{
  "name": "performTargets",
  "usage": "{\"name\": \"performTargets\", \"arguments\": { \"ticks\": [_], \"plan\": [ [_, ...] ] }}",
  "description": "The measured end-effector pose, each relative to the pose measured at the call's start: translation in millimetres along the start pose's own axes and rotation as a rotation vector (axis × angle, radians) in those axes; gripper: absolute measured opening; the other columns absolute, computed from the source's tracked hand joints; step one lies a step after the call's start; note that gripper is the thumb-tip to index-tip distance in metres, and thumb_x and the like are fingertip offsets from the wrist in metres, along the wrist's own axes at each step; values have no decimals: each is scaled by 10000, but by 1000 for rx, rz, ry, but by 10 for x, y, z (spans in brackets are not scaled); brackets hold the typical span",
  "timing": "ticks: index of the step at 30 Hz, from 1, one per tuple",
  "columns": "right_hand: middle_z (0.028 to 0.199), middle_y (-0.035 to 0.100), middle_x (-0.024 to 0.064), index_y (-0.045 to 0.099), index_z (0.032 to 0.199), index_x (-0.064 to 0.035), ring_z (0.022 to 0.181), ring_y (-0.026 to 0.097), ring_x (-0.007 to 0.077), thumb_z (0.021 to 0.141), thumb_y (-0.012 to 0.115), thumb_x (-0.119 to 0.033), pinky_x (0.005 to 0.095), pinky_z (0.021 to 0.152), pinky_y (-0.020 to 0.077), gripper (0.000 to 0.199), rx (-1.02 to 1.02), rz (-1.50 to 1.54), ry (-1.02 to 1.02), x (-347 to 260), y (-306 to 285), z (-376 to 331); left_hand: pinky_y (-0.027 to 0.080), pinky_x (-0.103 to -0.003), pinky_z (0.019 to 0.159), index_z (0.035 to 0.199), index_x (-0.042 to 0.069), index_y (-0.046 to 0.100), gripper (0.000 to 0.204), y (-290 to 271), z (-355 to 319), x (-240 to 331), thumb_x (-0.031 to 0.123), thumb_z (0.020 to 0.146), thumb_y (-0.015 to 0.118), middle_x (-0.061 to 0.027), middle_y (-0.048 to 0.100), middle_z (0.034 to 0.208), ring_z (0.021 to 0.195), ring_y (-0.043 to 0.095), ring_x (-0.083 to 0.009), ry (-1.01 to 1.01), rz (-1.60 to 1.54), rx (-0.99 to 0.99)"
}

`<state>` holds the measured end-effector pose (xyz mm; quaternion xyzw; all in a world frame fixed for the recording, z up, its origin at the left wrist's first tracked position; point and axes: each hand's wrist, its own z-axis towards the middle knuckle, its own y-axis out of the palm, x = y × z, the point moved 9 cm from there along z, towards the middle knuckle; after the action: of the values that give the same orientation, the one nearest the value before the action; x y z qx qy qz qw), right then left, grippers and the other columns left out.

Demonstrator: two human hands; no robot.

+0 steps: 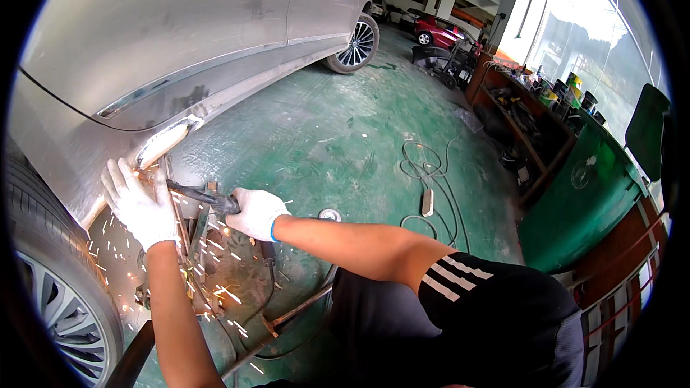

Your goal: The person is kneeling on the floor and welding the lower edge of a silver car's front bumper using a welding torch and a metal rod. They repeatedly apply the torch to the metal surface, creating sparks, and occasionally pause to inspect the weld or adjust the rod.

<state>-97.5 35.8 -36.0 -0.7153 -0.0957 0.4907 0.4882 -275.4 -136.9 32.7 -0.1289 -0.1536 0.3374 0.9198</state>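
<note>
My right hand [257,213], in a white glove with a blue cuff, is closed round the black handle of a welding torch [195,192]. The torch's neck points left to the car's lower sill, where an orange glow and flying sparks show. Beside the glow, my left hand [136,201], also gloved in white, has its fingers spread against the sill. It partly covers the torch's tip and the spot being worked. Just above lies a bare, ground patch of the sill [162,142] on the silver car [180,36]. Sparks scatter down past my left forearm.
The rear wheel [65,316] is close on my left. Below my hands stand a metal jack-like frame [201,226], a long bar [302,305] and cables. A grinder disc [329,214] and a power strip [428,202] lie on the green floor. A green bin [582,194] stands right.
</note>
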Motion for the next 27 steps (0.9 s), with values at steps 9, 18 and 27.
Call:
{"name": "performTargets", "arguments": {
  "ticks": [9,18,27],
  "plan": [
    [1051,771,268,722,1219,-48,1021,747,440,996,623,-461,513,912,594,479,17,-403,-305,77,277,223,467,-537,1096,1198,58,699,401,-443,-16,1310,388,969,686,-192,707,1184,1218,649,-384,273,-616,-384],
    [1435,559,339,484,1510,42,1295,570,478,1029,656,-257,499,1122,456,592,193,-280,-563,530,242,398,345,-544,1247,1208,80,687,427,-460,-201,1419,449,996,669,-126,688,1223,1301,586,-341,215,-642,-248],
    [1377,655,284,597,1445,0,1284,630,414,1012,670,-238,495,1077,503,499,191,-390,-579,439,257,510,343,-544,1246,1191,70,700,441,-377,-134,1306,469,1014,633,-142,700,1207,1293,592,-352,166,-632,-298]
  ]
}}
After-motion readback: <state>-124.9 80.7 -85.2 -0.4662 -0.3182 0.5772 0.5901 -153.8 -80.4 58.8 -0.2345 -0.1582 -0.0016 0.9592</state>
